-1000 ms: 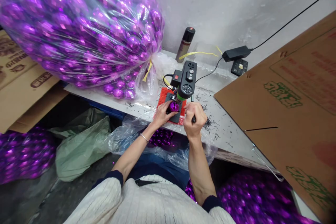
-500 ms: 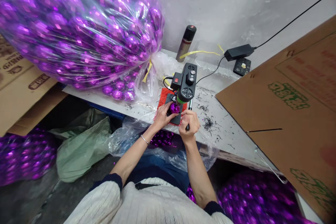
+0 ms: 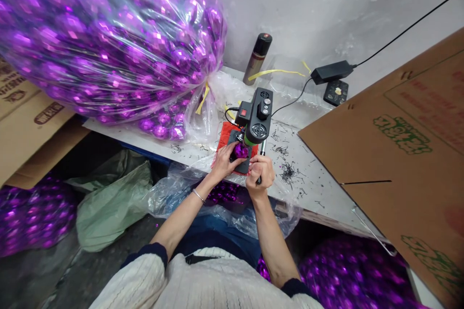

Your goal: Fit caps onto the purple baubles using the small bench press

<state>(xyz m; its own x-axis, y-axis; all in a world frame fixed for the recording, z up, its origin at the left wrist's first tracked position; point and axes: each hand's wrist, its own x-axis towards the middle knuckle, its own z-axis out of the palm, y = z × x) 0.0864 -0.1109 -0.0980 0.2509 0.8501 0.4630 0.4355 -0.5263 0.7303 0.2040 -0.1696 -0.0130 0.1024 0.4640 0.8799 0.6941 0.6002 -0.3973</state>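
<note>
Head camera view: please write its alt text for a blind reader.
The left hand holds a shiny purple ball under a black lever press, while the right hand grips its handle. A clear bag of purple balls lies left on the table; a cardboard box is right.

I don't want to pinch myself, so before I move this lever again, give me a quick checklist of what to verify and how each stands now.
1. Purple ball under the head of the black machine: ok; exact centring, cannot tell.
2. Left hand steadying the ball: ok, thumb and fingers at its sides.
3. Left fingers well clear of the head: not ok, they look close to it.
4. Right hand on the lever: ok, closed round its handle.
5. Power switched on: cannot tell; the red switch shows, but not its setting.
6. White tabletop free of scraps: not ok, black bits lie about.
</note>
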